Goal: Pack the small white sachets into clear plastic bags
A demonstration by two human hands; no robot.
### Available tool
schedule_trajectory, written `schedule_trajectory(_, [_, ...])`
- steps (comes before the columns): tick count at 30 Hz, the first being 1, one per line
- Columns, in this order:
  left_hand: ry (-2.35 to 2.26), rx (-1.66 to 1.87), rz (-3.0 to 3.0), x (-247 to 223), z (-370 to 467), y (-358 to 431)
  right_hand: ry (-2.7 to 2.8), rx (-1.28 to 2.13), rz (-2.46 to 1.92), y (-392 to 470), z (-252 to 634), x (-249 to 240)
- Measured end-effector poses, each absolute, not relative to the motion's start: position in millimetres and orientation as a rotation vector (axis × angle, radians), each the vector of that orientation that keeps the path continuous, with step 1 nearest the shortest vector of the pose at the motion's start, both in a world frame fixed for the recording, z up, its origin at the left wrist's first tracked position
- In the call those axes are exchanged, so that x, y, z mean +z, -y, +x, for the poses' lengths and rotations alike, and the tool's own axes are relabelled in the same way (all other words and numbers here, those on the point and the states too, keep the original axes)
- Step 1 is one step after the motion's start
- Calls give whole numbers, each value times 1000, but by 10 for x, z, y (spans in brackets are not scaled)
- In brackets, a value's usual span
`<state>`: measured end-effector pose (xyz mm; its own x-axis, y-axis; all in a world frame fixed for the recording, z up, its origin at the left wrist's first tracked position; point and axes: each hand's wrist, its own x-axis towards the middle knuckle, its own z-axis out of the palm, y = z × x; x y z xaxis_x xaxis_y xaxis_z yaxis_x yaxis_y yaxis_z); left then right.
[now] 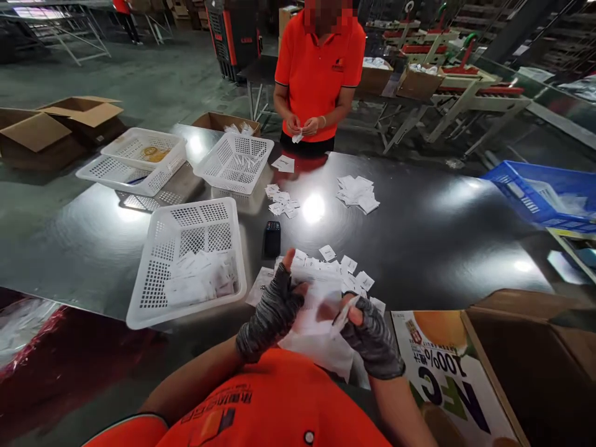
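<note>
A white plastic bag is held at the near edge of the steel table, gripped by both gloved hands: the left hand closed on its left side, the right hand pinching its right edge. Small white packets lie just beyond. A white basket sits left; a co-worker stands at the far side.
</note>
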<state>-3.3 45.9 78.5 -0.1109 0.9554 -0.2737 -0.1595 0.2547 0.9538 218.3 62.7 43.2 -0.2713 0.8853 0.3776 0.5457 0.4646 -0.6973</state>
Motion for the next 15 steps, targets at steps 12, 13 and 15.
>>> schedule_trajectory(12, [-585, 809, 485, 773, -80, -340, 1618, 1177, -1153, -627, 2175, 689])
schedule_trajectory(13, [-602, 831, 510, 762, -74, -326, 1636, 1190, -1147, -625, 2170, 710])
schedule_trajectory(15, [-670, 909, 604, 728, -73, -336, 1710, 1228, -1139, -620, 2157, 748])
